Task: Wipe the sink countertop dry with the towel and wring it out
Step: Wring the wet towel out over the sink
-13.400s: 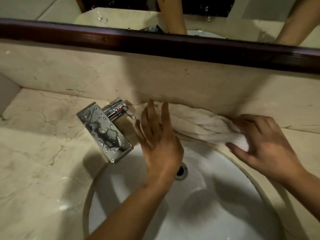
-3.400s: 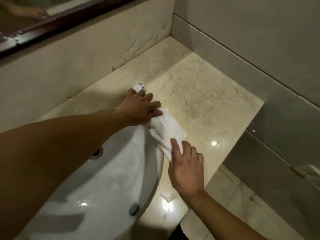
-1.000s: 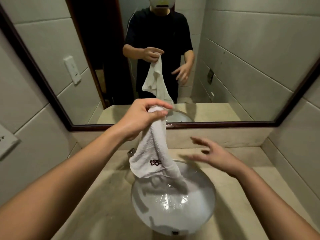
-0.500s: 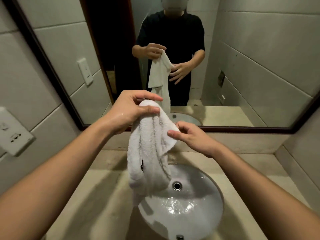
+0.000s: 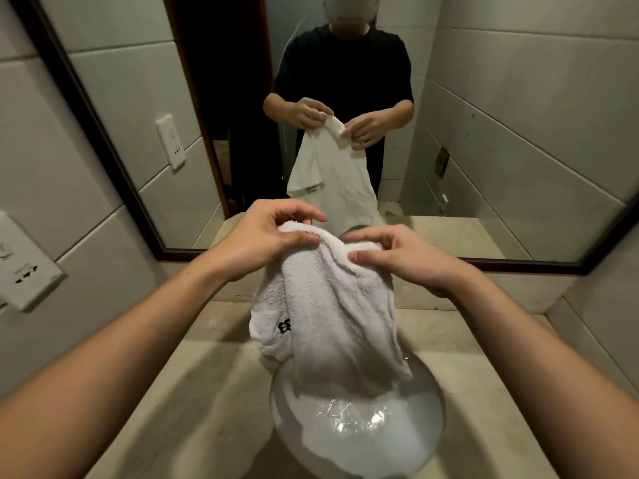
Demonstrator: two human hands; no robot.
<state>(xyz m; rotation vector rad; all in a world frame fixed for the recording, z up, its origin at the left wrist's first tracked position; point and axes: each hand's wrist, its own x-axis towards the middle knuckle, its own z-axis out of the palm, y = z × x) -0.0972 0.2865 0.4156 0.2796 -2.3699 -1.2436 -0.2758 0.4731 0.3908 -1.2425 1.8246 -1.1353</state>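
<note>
In the head view, the towel hangs over the sink. Its top edge is bunched between both hands and its lower end drapes toward the wet basin. The left hand pinches the upper left of the bunch with thumb and curled fingers. The right hand pinches the fold just beside it, so the hands sit close together at the top. The cloth looks like soft, limp terry, probably damp and a little heavy, so it will likely sag wherever it is not held. For wringing, the better hold is probably a full fist near each end of a gathered roll, kept above the basin. The countertop surrounds the sink below.
</note>
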